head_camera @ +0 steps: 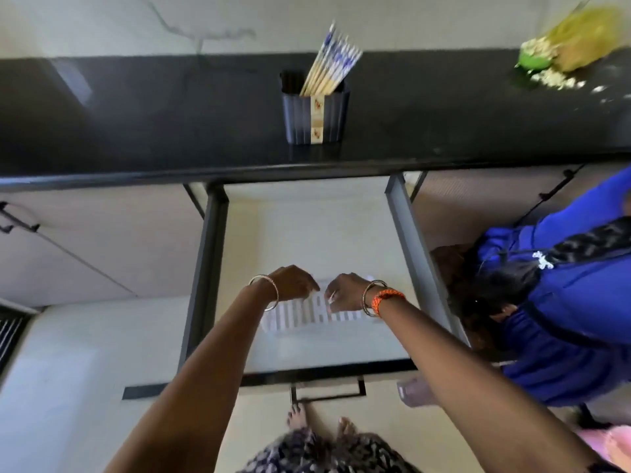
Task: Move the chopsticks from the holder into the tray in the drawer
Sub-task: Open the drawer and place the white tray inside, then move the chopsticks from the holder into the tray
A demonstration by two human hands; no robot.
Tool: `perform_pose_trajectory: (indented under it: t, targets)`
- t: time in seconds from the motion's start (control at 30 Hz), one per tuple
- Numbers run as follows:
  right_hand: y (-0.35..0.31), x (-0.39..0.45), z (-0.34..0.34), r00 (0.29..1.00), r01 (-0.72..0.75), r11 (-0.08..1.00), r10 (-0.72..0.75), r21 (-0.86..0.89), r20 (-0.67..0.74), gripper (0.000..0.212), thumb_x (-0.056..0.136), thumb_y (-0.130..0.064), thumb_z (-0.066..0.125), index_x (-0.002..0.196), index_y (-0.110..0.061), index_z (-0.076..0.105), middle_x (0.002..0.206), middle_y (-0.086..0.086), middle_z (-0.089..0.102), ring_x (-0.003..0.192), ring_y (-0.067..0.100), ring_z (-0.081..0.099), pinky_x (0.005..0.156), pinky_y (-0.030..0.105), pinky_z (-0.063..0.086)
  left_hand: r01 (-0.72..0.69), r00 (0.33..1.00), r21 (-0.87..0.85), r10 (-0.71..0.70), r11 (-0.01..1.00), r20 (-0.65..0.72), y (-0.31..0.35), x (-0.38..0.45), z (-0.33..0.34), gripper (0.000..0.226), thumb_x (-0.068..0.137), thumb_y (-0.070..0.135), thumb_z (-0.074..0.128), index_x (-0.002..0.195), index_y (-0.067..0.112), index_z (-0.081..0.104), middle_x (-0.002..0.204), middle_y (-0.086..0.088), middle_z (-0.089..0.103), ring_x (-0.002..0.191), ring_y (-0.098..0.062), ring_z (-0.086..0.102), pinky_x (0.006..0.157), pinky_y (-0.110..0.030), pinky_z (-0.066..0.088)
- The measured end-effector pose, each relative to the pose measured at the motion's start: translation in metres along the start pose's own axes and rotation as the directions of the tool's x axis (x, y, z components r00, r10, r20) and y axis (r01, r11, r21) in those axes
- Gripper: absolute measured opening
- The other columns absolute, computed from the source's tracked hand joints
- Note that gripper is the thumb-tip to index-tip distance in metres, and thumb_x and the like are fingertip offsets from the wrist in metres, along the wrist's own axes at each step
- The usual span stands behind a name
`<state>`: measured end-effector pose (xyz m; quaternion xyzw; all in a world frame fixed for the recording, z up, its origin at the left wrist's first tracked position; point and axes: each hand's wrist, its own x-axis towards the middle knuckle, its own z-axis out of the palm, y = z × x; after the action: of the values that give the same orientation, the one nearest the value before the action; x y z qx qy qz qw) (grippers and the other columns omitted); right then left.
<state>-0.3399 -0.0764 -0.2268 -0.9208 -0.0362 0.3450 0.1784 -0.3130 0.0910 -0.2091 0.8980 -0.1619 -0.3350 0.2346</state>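
A dark ribbed holder (316,117) stands on the black counter (136,124), with several pale chopsticks (333,63) with blue-patterned tops leaning in it. Below, the drawer (307,227) is pulled out. A white slotted tray (307,317) lies in it near the front. My left hand (293,283) and my right hand (345,297) are both down in the drawer, over the tray's far edge, fingers curled and touching it. Whether they grip the tray is not plain. No chopsticks are in either hand.
A second person in a blue top (563,302) bends low at the right of the drawer. A green and yellow packet (573,46) with spilled bits lies at the counter's far right. The drawer's black handle (327,390) is near my bare feet (321,421).
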Motion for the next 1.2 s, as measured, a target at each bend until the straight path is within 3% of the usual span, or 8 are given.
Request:
perform_pose_trajectory:
  t: [0.17, 0.4, 0.57, 0.7, 0.83, 0.97, 1.07, 1.2]
  targets:
    - [-0.017, -0.002, -0.104, 0.912, 0.135, 0.982, -0.071, 0.132, -0.404, 0.028, 0.086, -0.007, 0.055, 0.11, -0.007, 0.069, 0.117, 0.015, 0.068, 0.112, 0.029, 0.061, 0.1, 0.03, 0.044, -0.16, 0.893, -0.123, 0.091, 0.979, -0.442, 0.057, 0.019, -0.102, 0.032, 0.08, 0.004, 0.055, 0.107, 0.015, 0.067, 0.126, -0.008, 0.061, 0.118, -0.025, 0.053, 0.103, -0.031, 0.04]
    - [-0.02, -0.004, -0.223, 0.621, 0.226, 0.916, 0.127, 0.331, -0.773, 0.053, 0.088, -0.011, 0.053, 0.14, -0.007, 0.041, 0.116, 0.014, 0.066, 0.111, 0.028, 0.059, 0.1, 0.035, 0.046, -0.25, 0.781, -0.063, 0.163, 0.966, -0.603, 0.091, 0.027, -0.188, 0.033, 0.086, 0.0, 0.045, 0.111, 0.011, 0.064, 0.118, -0.011, 0.059, 0.1, -0.035, 0.059, 0.076, -0.029, 0.044]
    - [-0.021, 0.026, -0.284, 0.568, 0.256, 0.872, 0.213, 0.417, -0.795, 0.039, 0.091, -0.01, 0.053, 0.13, -0.004, 0.054, 0.123, 0.019, 0.061, 0.111, 0.03, 0.06, 0.099, 0.036, 0.048, -0.226, 0.761, -0.054, 0.142, 0.973, -0.634, 0.093, 0.056, -0.223, 0.034, 0.086, -0.003, 0.045, 0.114, 0.007, 0.061, 0.129, -0.016, 0.055, 0.114, -0.034, 0.054, 0.087, -0.031, 0.046]
    - [-0.024, 0.054, -0.324, 0.542, 0.337, 0.787, 0.287, 0.517, -0.79, 0.033, 0.089, 0.003, 0.056, 0.122, 0.004, 0.059, 0.122, 0.02, 0.063, 0.108, 0.031, 0.064, 0.093, 0.033, 0.052, -0.193, 0.757, 0.015, 0.159, 0.981, -0.634, 0.092, 0.085, -0.243, 0.038, 0.086, -0.001, 0.048, 0.12, 0.013, 0.055, 0.134, -0.011, 0.049, 0.111, -0.026, 0.053, 0.075, -0.023, 0.047]
    - [-0.024, 0.088, -0.356, 0.599, 0.414, 0.607, 0.378, 0.678, -0.705, 0.044, 0.088, 0.011, 0.054, 0.131, 0.005, 0.048, 0.126, 0.023, 0.057, 0.099, 0.036, 0.067, 0.08, 0.036, 0.058, -0.111, 0.735, 0.109, 0.155, 0.988, -0.66, 0.082, 0.119, -0.257, 0.04, 0.087, 0.004, 0.046, 0.125, 0.016, 0.05, 0.14, -0.006, 0.042, 0.133, -0.025, 0.034, 0.102, -0.037, 0.04]
    - [-0.015, 0.129, -0.378, 0.575, 0.404, 0.689, 0.32, 0.601, -0.753, 0.044, 0.087, 0.002, 0.061, 0.13, -0.003, 0.052, 0.123, 0.022, 0.059, 0.089, 0.03, 0.069, 0.052, 0.017, 0.057, -0.107, 0.779, 0.111, 0.153, 0.988, -0.608, 0.075, 0.146, -0.265, 0.032, 0.093, 0.011, 0.046, 0.124, 0.011, 0.053, 0.138, -0.011, 0.046, 0.134, -0.029, 0.036, 0.103, -0.033, 0.038]
    - [-0.016, 0.143, -0.385, 0.577, 0.277, 0.832, 0.256, 0.481, -0.776, 0.036, 0.084, -0.003, 0.067, 0.119, -0.002, 0.062, 0.113, 0.018, 0.067, 0.086, 0.031, 0.071, 0.069, 0.032, 0.06, -0.063, 0.832, 0.157, 0.139, 0.986, -0.537, 0.073, 0.156, -0.267, 0.033, 0.096, 0.018, 0.044, 0.125, 0.008, 0.055, 0.146, -0.016, 0.039, 0.145, -0.03, 0.012, 0.113, -0.042, 0.024]
    - [-0.019, 0.15, -0.395, 0.497, 0.181, 0.915, 0.231, 0.361, -0.836, 0.017, 0.08, 0.002, 0.069, 0.096, -0.001, 0.071, 0.101, 0.017, 0.071, 0.09, 0.03, 0.069, 0.081, 0.037, 0.058, -0.051, 0.816, 0.16, 0.133, 0.986, -0.562, 0.072, 0.159, -0.267, 0.033, 0.097, 0.019, 0.042, 0.126, 0.011, 0.054, 0.146, -0.017, 0.039, 0.144, -0.028, 0.017, 0.111, -0.042, 0.029]
